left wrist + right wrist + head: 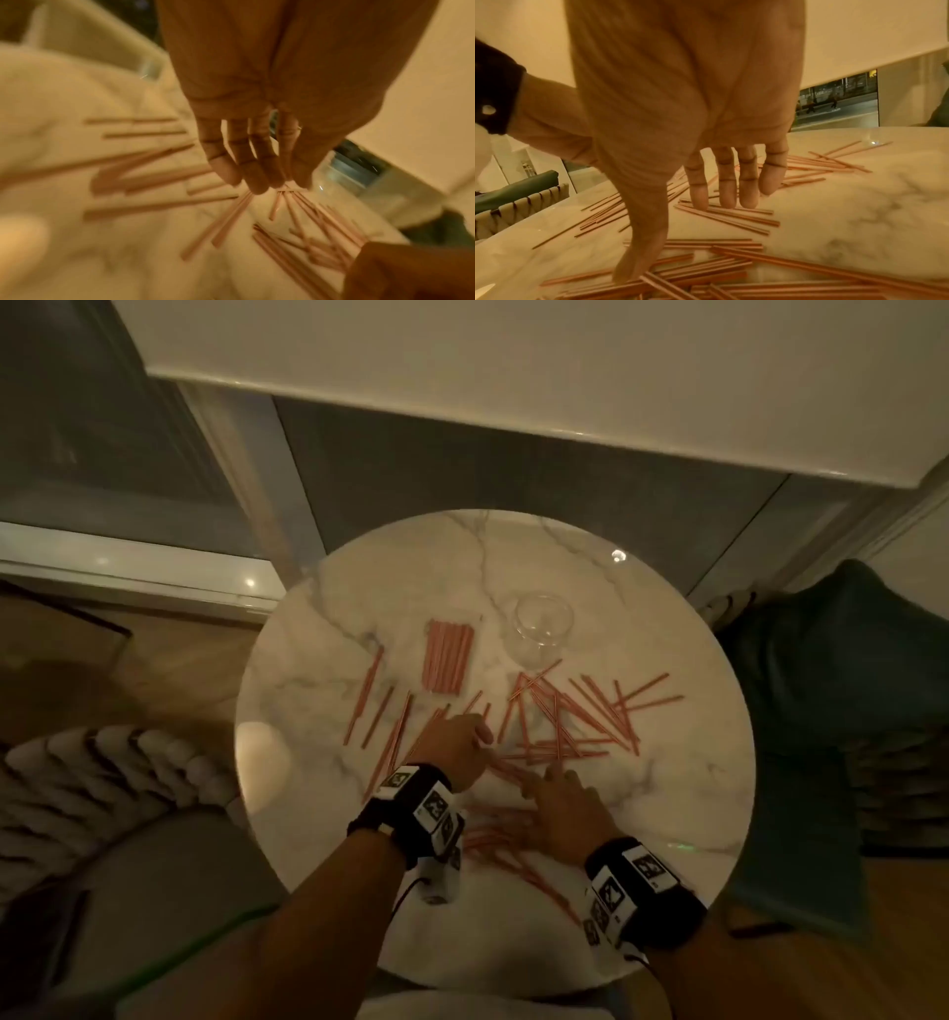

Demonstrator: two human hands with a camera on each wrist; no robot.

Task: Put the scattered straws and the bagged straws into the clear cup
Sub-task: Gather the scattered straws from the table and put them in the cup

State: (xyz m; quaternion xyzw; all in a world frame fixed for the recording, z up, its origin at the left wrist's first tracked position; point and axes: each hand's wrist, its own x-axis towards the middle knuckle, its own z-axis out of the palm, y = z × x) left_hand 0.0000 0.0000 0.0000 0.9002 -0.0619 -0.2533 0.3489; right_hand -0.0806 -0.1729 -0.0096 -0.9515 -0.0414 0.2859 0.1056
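Observation:
Several pink straws (565, 726) lie scattered over the round marble table (683, 793). A bagged bundle of straws (447, 662) lies flat toward the back, left of the clear cup (542, 629), which stands upright with nothing in it. My left hand (457, 747) hovers low over the straws near the middle, fingers (257, 174) straight and together. My right hand (560, 806) lies flat beside it, fingertips (700, 201) pressing on straws (731, 217) and thumb touching another heap (706, 284). Neither hand holds anything.
A woven chair back (102, 793) sits at the left of the table, and a dark green cushion (832, 690) at the right. A white counter edge (513, 392) and window frame run behind the table.

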